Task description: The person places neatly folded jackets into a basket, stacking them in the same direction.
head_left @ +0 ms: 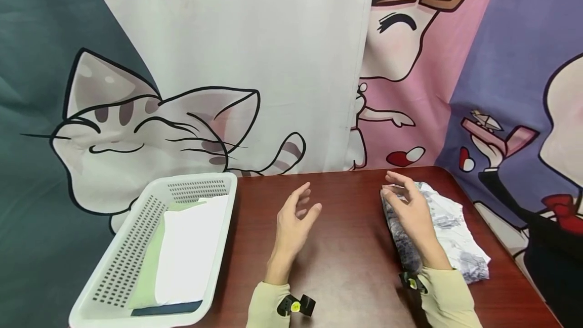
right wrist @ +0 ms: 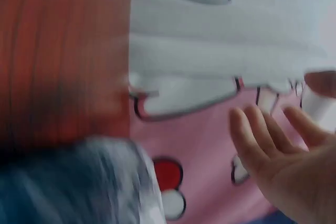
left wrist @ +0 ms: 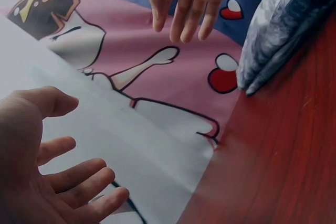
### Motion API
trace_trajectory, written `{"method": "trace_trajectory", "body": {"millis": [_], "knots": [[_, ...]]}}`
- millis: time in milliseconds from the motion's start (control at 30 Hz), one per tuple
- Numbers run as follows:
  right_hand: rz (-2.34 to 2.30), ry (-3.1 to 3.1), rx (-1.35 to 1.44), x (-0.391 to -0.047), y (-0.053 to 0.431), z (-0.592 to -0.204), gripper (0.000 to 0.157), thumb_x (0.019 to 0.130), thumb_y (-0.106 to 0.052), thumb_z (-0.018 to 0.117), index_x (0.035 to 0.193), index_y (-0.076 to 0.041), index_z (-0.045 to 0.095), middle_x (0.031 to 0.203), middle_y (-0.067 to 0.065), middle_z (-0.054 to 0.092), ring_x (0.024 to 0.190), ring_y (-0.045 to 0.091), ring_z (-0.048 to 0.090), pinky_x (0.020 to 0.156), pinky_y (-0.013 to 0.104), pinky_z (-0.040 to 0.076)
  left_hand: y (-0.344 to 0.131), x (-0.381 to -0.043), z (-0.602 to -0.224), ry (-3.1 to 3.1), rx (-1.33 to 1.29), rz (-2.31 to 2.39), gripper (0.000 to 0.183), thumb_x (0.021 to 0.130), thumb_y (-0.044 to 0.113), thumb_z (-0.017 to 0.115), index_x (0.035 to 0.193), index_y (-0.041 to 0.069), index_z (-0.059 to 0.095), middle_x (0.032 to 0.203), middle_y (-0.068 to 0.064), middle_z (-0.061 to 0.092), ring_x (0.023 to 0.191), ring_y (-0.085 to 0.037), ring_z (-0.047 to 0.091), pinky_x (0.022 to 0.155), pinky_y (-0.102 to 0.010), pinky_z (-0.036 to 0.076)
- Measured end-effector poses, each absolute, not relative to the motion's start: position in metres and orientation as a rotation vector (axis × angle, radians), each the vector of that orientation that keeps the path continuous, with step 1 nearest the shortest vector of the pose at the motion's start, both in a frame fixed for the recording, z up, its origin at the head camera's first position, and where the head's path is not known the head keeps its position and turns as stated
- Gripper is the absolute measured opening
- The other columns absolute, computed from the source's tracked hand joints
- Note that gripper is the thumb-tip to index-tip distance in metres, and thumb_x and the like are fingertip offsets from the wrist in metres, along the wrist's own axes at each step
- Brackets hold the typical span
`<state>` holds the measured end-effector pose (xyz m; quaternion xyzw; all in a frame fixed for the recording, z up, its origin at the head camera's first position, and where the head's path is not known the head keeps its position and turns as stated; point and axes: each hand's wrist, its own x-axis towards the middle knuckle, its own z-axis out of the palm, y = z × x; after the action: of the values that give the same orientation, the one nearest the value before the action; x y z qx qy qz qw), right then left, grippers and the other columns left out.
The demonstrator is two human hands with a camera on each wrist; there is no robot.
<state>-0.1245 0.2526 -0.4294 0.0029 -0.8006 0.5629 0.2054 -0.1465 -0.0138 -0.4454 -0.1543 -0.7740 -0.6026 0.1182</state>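
Observation:
My left hand [head_left: 291, 227] is held up over the middle of the table, fingers loosely bent and nothing in them. To its right, my right hand [head_left: 414, 214] hovers over the left part of a folded cloth [head_left: 448, 216], white with grey-blue patterning. In the left wrist view, both the left hand [left wrist: 31, 174] and the right hand [left wrist: 191, 3] have spread, relaxed fingers. The right wrist view catches the right hand [right wrist: 289, 166] holding nothing, with the blurred cloth [right wrist: 89, 187] at lower left.
On the left of the reddish-brown table [head_left: 346, 247] stands a white perforated basket [head_left: 125, 247]. Inside lie folded fabrics: a white piece [head_left: 193, 252], a green one [head_left: 144, 282] and a dark blue one [head_left: 168, 309]. A cartoon-printed curtain [head_left: 273, 54] hangs behind the table.

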Motion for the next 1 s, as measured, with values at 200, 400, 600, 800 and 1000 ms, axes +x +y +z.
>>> {"method": "trace_trajectory", "body": {"millis": [200,400,600,800,1000], "knots": [[1.487,-2.406,0.019,-0.117,0.289,-0.430,0.045,0.097,-0.033,0.059,0.140,-0.023,0.051,0.134,0.006,0.055,0.114,0.010,0.053,0.082,0.018,0.045,0.004,-0.151,-0.453,-2.291,-0.467,-1.789,0.052,0.087,0.033,0.072,0.135,0.036,0.054,0.122,0.011,0.059,0.110,-0.012,0.058,0.087,-0.044,0.051],[1.445,-2.484,-0.021,-0.109,0.314,-0.428,0.042,0.096,-0.035,0.060,0.137,-0.024,0.054,0.131,0.006,0.058,0.111,0.007,0.056,0.079,0.016,0.045,0.021,-0.152,-0.458,-2.312,-0.496,-1.804,0.053,0.087,0.032,0.072,0.136,0.034,0.053,0.123,0.007,0.060,0.110,-0.014,0.059,0.086,-0.043,0.052],[1.440,-2.535,-0.062,-0.103,0.335,-0.432,0.048,0.096,-0.036,0.060,0.139,-0.018,0.052,0.131,0.012,0.057,0.108,0.003,0.055,0.078,0.017,0.045,0.037,-0.150,-0.466,-2.347,-0.516,-1.813,0.052,0.086,0.031,0.072,0.135,0.032,0.055,0.122,0.006,0.061,0.108,-0.015,0.060,0.086,-0.044,0.052],[1.378,-2.610,-0.143,-0.096,0.358,-0.436,0.056,0.095,-0.041,0.060,0.142,-0.013,0.048,0.131,0.015,0.056,0.105,-0.001,0.052,0.076,0.018,0.045,0.061,-0.151,-0.472,-2.315,-0.548,-1.846,0.048,0.086,0.028,0.072,0.132,0.030,0.059,0.120,0.007,0.062,0.105,-0.012,0.061,0.084,-0.044,0.053],[1.260,-2.690,-0.191,-0.087,0.376,-0.435,0.056,0.093,-0.047,0.060,0.140,-0.018,0.051,0.134,0.012,0.054,0.107,0.007,0.052,0.073,0.024,0.047,0.088,-0.149,-0.479,-2.363,-0.587,-1.898,0.050,0.085,0.029,0.072,0.133,0.031,0.058,0.121,0.008,0.062,0.105,-0.014,0.062,0.084,-0.036,0.053]]}}
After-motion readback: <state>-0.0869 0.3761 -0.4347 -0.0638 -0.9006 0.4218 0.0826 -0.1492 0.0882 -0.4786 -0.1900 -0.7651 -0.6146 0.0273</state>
